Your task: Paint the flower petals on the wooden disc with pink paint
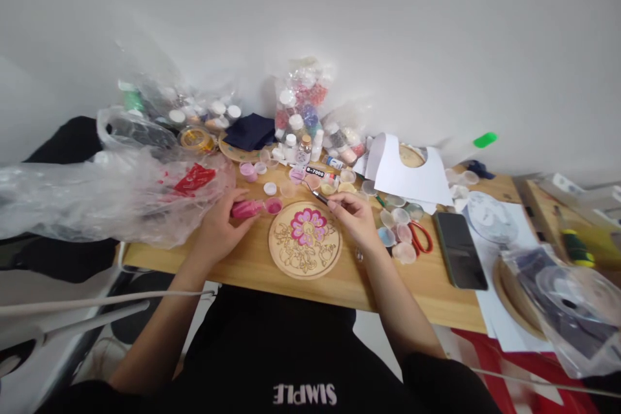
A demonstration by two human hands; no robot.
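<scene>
My left hand (220,228) is closed around a small bottle of pink material (246,208), tipped on its side. The bottle's mouth points toward a small round cup (273,206) with pink in it; whether they touch I cannot tell. Between my hands lies a round wooden board (305,266) with an outlined floral design, its top flower (308,226) coloured pink and magenta. Pinched in my right hand (356,215) is a thin tool with a dark handle and slim metal tip (317,195), held above the board's upper edge. The tip reaches toward the small cups behind.
Small cups (401,216), red-handled scissors (423,238) and a phone (460,251) lie to the right. A B-7000 tube (315,172) and bagged bottles (303,103) sit at the back. Crumpled clear plastic (121,194) covers the left side. Cut white paper (412,181) stands back right.
</scene>
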